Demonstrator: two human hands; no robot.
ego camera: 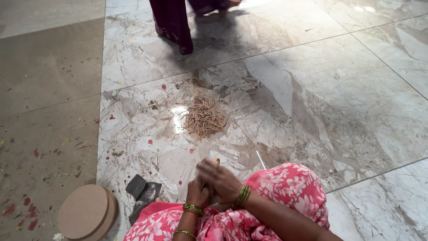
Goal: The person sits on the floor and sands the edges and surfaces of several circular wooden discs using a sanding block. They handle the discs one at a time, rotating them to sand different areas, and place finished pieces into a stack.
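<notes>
Pink flowered cloth (pixel 285 187) covers the person's lap at the bottom of the view. Above it, both hands meet: the right hand (pixel 220 180) lies over the left hand (pixel 198 193), fingers curled around a small brownish piece (pixel 215 160) whose tip pokes out above them; motion blur hides its shape. Further out on the marble floor (pixel 339 111) lies a heap of thin brown sticks (pixel 204 119). Two round boards (pixel 87 212) and dark sheets (pixel 143 193) sit left of the lap.
</notes>
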